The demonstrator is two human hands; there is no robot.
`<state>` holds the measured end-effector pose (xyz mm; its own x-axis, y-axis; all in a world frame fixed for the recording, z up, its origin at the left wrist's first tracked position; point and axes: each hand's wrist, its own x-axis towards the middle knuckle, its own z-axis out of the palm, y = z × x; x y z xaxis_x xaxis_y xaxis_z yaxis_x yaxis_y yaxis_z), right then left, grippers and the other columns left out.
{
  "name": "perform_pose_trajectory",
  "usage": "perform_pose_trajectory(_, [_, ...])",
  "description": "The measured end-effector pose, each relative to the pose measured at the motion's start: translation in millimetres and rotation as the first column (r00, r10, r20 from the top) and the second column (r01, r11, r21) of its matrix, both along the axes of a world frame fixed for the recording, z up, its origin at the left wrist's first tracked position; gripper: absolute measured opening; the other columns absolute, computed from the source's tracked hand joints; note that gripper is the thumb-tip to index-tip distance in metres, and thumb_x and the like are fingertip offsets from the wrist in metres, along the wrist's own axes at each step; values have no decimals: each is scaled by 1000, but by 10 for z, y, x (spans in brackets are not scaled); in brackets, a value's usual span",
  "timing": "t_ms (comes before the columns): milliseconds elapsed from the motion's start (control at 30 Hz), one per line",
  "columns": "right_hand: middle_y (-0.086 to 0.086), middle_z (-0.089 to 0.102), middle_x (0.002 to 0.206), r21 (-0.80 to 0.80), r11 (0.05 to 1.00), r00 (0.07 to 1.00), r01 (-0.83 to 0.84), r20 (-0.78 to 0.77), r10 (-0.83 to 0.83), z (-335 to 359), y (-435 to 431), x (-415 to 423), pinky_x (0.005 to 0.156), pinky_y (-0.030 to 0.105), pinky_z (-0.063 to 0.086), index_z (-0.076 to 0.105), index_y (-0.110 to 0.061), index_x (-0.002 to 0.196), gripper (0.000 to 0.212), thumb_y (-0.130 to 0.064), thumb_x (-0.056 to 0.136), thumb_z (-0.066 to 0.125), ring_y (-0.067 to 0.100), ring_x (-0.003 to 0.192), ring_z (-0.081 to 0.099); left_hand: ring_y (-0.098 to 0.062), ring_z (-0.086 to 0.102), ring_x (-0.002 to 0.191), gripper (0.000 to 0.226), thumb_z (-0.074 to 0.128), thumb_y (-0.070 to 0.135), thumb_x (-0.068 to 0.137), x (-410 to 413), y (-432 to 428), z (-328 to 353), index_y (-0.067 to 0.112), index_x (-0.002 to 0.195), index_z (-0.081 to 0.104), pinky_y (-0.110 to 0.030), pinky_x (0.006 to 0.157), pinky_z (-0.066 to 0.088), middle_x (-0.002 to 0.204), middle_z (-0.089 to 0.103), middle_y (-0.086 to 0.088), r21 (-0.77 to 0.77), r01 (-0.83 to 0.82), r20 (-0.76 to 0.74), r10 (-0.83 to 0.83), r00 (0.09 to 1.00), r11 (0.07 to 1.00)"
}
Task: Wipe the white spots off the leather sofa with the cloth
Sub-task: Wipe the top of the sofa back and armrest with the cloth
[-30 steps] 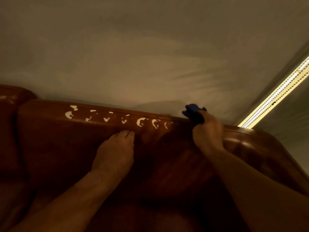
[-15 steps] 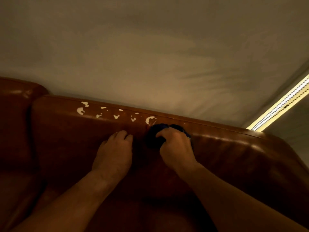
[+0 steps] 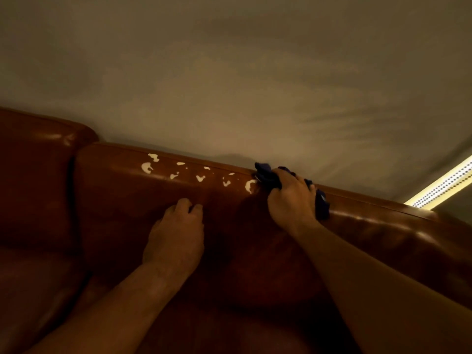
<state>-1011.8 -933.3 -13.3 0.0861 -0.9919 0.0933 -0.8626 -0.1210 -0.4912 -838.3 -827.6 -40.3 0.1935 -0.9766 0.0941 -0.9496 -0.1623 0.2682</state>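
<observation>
- Our right hand [image 3: 290, 200] is gripping the bunched blue cloth [image 3: 267, 175] on the sofa [image 3: 383, 226] back's top edge, just right of the white spots [image 3: 200, 178]
- Our left hand [image 3: 176, 233] is resting flat and unclenched below the spots

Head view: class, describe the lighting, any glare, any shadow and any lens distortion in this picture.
Head view: dim and warm-toned, with the one bright source a light strip at the right edge; soft glare streaks on the leather sofa; a faint shadow on the wall behind the cloth; the sofa's top edge tilts and bows, a wide-angle effect; the white spots stand out sharply.
</observation>
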Motion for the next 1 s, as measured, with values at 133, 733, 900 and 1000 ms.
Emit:
perform_pose_trajectory(133, [1,43,144,10,990,990,-138,23,138,1,83,127,117,50,7,44,-27,136,57,-5,84,42,27,138,26,-17,48,117,41,43,28,97,59,10,-39,20,137,40,-30,89,49,133,42,0,-12,-13,-11,13,1000,1000])
perform_pose_trajectory(733, [4,60,115,-204,973,927,-109,332,174,105,316,-126,92,16,39,64,-13,114,50,3,71,42,16,106,55,-18,44,123,43,42,27,98,129,83,37,23,141,37,-33,95,47,140,39,3,-1,-31,-10,31,999,1000])
perform_pose_trajectory(900, [4,60,101,-61,994,969,86,239,-69,218,-49,61,94,52,45,57,-29,118,54,2,76,41,34,104,57,-18,46,120,42,45,26,96,336,116,61,23,138,40,-30,90,47,137,43,3,-3,-109,10,109,994,994])
perform_pose_trajectory(1000, [8,59,121,5,1000,993,26,114,-26,34,18,455,111,59,19,51,-27,127,58,-1,77,40,38,124,41,-18,44,125,44,47,23,95,484,125,47,21,139,40,-32,95,45,141,43,3,21,-111,33,110,993,994])
